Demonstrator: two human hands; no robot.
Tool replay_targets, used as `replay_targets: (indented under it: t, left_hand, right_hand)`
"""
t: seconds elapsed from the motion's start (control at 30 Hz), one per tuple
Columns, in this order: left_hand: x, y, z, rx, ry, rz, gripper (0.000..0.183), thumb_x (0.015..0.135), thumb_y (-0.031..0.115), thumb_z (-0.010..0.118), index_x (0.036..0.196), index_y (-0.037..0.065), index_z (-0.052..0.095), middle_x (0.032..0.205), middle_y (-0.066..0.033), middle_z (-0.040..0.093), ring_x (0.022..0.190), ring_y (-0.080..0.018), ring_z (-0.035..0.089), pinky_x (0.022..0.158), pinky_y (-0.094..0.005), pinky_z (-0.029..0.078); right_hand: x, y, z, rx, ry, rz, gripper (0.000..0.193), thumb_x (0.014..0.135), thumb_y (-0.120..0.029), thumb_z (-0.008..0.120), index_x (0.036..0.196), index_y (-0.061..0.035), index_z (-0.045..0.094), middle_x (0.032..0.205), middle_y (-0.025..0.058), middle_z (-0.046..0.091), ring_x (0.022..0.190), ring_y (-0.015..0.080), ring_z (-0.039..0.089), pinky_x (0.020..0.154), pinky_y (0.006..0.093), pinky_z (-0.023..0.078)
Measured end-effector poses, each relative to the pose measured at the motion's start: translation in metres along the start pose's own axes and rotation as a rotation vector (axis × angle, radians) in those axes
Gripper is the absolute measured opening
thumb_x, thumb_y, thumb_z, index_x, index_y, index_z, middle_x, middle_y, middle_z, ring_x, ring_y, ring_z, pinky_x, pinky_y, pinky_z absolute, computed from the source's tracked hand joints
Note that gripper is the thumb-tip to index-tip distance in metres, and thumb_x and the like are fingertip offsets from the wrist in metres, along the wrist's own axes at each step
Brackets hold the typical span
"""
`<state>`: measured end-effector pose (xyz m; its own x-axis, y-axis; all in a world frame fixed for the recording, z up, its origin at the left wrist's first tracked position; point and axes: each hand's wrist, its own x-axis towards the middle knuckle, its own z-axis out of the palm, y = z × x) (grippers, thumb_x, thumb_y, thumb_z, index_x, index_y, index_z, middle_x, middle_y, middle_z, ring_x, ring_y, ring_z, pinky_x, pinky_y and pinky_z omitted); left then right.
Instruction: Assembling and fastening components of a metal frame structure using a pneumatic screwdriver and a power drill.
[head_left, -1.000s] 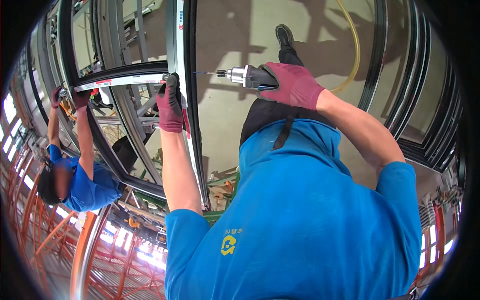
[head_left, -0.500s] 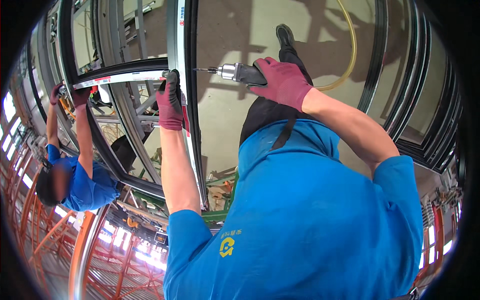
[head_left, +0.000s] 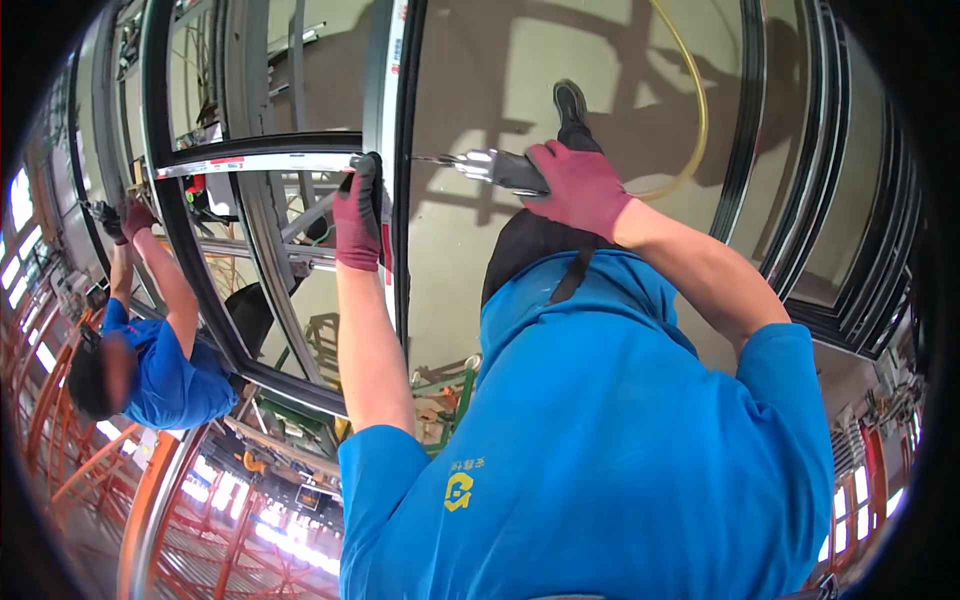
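Driver (head_left: 495, 168) sits clenched in your right hand (head_left: 578, 187), its bit levelled at the dark upright frame bar (head_left: 404, 240) so it enters square; your left hand (head_left: 358, 212) grips that bar just beside the crossbar (head_left: 260, 158), bracing it against the push.

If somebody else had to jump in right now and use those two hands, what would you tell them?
Left hand, in a maroon glove, grips the upright metal frame bar where the crossbar meets it.
Right hand, also gloved, holds the power screwdriver level, its bit tip against the bar's dark edge.
A yellow hose curves away behind the right hand.
Done: tool lined up at the joint, frame steadied.
Left: whether a screw is in cannot be told; check the tip first.
A co-worker handles the frame's far left side.
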<state>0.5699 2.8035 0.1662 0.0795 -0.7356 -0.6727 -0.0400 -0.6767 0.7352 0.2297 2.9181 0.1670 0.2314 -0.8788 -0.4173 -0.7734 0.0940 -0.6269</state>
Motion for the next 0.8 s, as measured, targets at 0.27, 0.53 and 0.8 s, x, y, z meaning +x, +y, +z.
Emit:
replay_targets:
  t: [0.27, 0.53, 0.8]
  left_hand:
    - [-0.037, 0.086, 0.097, 0.807, 0.334, 0.89, 0.065, 0.088, 0.022, 0.081, 0.141, -0.002, 0.053, 0.134, -0.0258, 0.061, 0.126, -0.0431, 0.057, 0.111, -0.0473, 0.043]
    - [0.095, 0.11, 0.159, 1.039, 0.13, 0.353, 0.071, 0.104, 0.06, 0.043, 0.138, -0.001, 0.058, 0.131, -0.0327, 0.063, 0.122, -0.0489, 0.061, 0.104, -0.0542, 0.048]
    - [0.131, 0.079, 0.138, 1.243, 0.052, 0.388, 0.055, 0.108, 0.045, 0.042, 0.137, 0.002, 0.06, 0.131, -0.0299, 0.065, 0.124, -0.0487, 0.059, 0.105, -0.0531, 0.048]
  right_hand:
    - [-0.07, 0.057, -0.122, -0.372, 0.222, -0.157, 0.078, 0.076, -0.045, 0.083, 0.138, -0.0055, 0.057, 0.126, 0.0206, 0.063, 0.111, 0.0397, 0.065, 0.088, 0.0496, 0.055]
    - [-0.031, 0.046, -0.32, -0.677, 0.252, -0.414, 0.075, 0.078, -0.052, 0.078, 0.135, -0.0061, 0.059, 0.121, 0.0138, 0.063, 0.104, 0.0314, 0.067, 0.084, 0.0435, 0.055]
    - [0.114, 0.02, -0.543, -0.766, 0.317, -0.671, 0.071, 0.079, -0.049, 0.078, 0.133, -0.0078, 0.058, 0.113, 0.0118, 0.063, 0.097, 0.0292, 0.069, 0.076, 0.0424, 0.057]
